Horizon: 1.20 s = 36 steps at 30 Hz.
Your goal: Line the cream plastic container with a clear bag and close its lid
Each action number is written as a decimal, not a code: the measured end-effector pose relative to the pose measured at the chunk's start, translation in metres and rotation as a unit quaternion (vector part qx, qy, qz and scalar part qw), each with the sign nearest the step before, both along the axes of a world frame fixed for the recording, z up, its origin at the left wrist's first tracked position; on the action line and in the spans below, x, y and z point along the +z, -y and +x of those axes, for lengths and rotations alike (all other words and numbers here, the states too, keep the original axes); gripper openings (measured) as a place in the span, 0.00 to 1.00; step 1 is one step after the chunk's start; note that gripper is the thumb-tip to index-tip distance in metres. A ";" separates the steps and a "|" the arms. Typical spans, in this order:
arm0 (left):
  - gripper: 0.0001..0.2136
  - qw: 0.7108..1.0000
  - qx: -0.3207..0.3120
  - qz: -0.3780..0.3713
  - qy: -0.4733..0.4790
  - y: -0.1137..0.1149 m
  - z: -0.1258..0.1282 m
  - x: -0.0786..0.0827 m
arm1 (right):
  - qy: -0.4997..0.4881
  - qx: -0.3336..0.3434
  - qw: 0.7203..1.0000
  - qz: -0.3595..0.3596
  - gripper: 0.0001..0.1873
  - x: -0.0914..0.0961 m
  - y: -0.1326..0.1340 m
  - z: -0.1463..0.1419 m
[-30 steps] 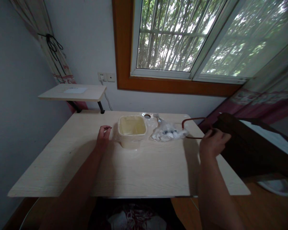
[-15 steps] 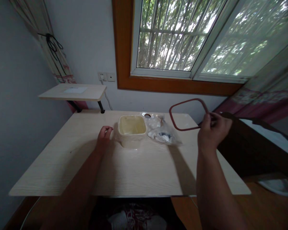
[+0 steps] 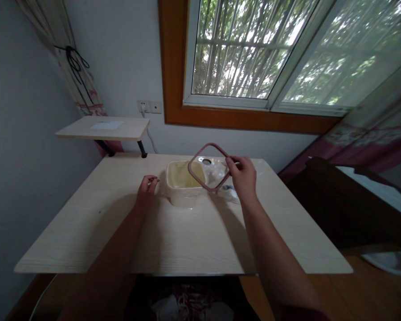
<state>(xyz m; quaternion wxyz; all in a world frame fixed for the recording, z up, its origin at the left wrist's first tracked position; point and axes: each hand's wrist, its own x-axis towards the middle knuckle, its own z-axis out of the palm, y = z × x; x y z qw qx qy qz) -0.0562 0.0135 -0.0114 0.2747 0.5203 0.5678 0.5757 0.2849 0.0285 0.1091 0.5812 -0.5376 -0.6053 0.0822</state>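
My right hand (image 3: pixel 243 174) pinches the right corner of a brown rounded-square ring (image 3: pixel 189 167), which is held up on a tilt. Whether its middle is open or clear plastic I cannot tell. In this view the ring overlaps the right part of a pale cream, square-mouthed tub (image 3: pixel 184 198) standing on the table; they look apart. My left hand (image 3: pixel 147 184) is just left of the tub, fingers curled and pressed together. What they hold, if anything, is hidden. Partly behind the ring and right hand lies a clear plastic bag (image 3: pixel 229 195) with whitish contents.
The light wooden table (image 3: pixel 194 245) meets the wall below a window. A small raised shelf (image 3: pixel 130 127) with a paper (image 3: pixel 107 125) on it stands at the back left. Near the tub a round hole (image 3: pixel 206 162) sits at the table's back edge. Dark furniture (image 3: pixel 324 200) stands to the right.
My right hand has swung left and inward, carrying the brown ring from the table's right side to over the tub and bag. My left hand has stayed in place.
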 end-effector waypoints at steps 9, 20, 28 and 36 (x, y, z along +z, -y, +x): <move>0.12 1.000 0.002 0.004 -0.018 0.002 0.002 0.003 | -0.107 0.121 0.981 -0.104 0.20 -0.004 -0.022 -0.018; 0.13 0.999 -0.004 0.022 -0.033 0.003 0.001 -0.002 | -0.129 0.176 0.965 -0.143 0.24 -0.006 -0.040 -0.032; 0.12 0.998 -0.013 0.032 -0.056 0.001 -0.001 -0.007 | -0.102 0.207 0.959 -0.163 0.17 -0.001 -0.055 -0.039; 0.10 0.994 -0.038 0.065 -0.079 0.002 -0.002 -0.006 | 0.042 0.247 0.958 -0.140 0.11 0.040 -0.061 -0.053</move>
